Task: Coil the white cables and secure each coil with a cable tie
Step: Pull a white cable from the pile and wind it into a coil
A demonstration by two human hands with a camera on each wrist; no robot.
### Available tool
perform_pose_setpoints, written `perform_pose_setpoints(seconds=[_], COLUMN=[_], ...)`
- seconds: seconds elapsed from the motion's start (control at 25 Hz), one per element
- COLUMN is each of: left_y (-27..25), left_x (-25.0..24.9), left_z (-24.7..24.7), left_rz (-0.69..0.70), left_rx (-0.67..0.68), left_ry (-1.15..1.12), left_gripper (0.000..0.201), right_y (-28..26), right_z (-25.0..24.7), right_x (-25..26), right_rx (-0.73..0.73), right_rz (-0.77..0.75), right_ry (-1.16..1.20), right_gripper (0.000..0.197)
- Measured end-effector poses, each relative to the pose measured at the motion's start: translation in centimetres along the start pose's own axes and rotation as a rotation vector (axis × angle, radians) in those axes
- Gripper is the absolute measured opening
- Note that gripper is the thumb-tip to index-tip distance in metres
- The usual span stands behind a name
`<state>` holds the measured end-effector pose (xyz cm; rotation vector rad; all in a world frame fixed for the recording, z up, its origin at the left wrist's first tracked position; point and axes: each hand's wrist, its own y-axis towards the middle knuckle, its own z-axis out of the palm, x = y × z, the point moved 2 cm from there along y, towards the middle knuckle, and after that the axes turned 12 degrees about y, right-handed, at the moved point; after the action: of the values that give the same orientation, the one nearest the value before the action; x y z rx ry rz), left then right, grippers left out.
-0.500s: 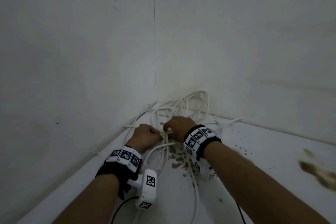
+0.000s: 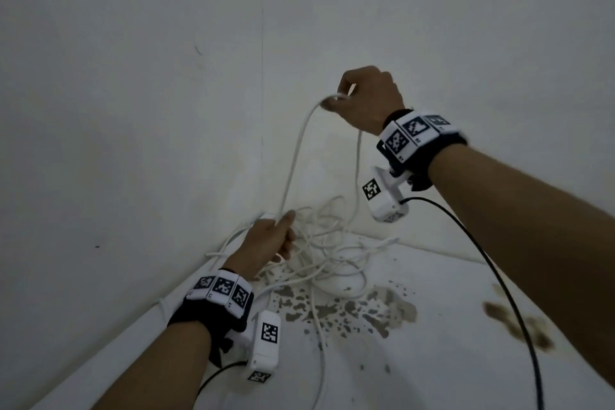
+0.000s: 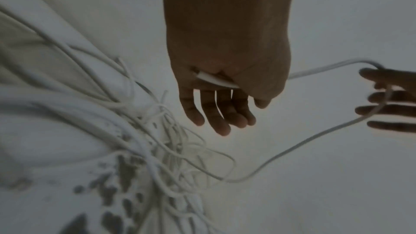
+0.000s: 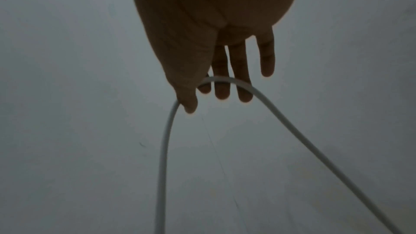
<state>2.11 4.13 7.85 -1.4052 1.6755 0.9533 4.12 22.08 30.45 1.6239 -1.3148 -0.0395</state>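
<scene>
Right hand (image 2: 366,98) was raised at upper centre of the head frame, in front of the wall (image 2: 133,76), forearm running in from the right edge, fingers curled over a white cable (image 2: 297,156) that looped across them. From that hand the cable fell in two strands: one ran to the left hand (image 2: 271,241), the other dropped to the tangled cable pile (image 2: 327,253) in the corner. Left hand sat low at centre, just above the pile, forearm coming from the lower left, thumb pointing up along the strand. Pile lay on the white bench (image 2: 449,359), near dark stains (image 2: 349,309) on its surface. Both wrists carried marker bands with small white camera units hanging below; a black lead (image 2: 499,283) ran from the right unit toward the lower right. Left wrist view showed what the head view did not: the cable end was pinned under the left thumb against the palm (image 3: 216,80) while the four fingers (image 3: 216,113) stretched out relaxed, and the right fingers (image 3: 391,99) at right edge had the cable draped over them. Right wrist view, dim, showed the cable arching over the right fingers (image 4: 225,84) with the thumb (image 4: 186,95) pressing it at left, little finger straight and clear of it; both strands ran toward the bottom of the frame. No pile visible in that view. So both hands were grasping the same cable.
</scene>
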Motion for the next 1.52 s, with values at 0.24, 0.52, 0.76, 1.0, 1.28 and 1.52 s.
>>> perform_pose_setpoints(seconds=[0.24, 0.52, 0.76, 1.0, 1.28, 1.52], left_y=[-2.4, -5.2, -6.9, -6.8, -6.7, -7.9], left_x=[-10.0, -17.7, -18.8, -19.4, -22.6, -23.5], left_z=[1.6, 5.6, 12.8, 14.3, 11.0, 13.3], left_rz=[0.248, 0.435, 0.205, 0.028, 0.161, 0.263], left_rx=[-0.011, 0.226, 0.522, 0.647, 0.578, 0.392], left_ry=[-0.127, -0.056, -0.097, -0.598, -1.438, -1.228], left_gripper=[0.056, 0.055, 0.037, 0.039, 0.023, 0.027], right_y=[-0.5, -4.9, -9.9, -15.0, -26.2, -31.2], right_z=[-10.2, -16.5, -18.0, -21.5, -19.4, -14.6], right_x=[2.2, 4.7, 1.4, -8.1, -18.4, -12.7], right_rx=[-0.353, -0.141, 0.146, -0.316, 0.031, 0.475], right_rz=[0.067, -0.563, -0.075, 0.285, 0.626, 0.285], right_ry=[0.399, -0.404, 0.022, 0.227, 0.172, -0.111], right_gripper=[0.024, 0.013, 0.015, 0.047, 0.046, 0.057])
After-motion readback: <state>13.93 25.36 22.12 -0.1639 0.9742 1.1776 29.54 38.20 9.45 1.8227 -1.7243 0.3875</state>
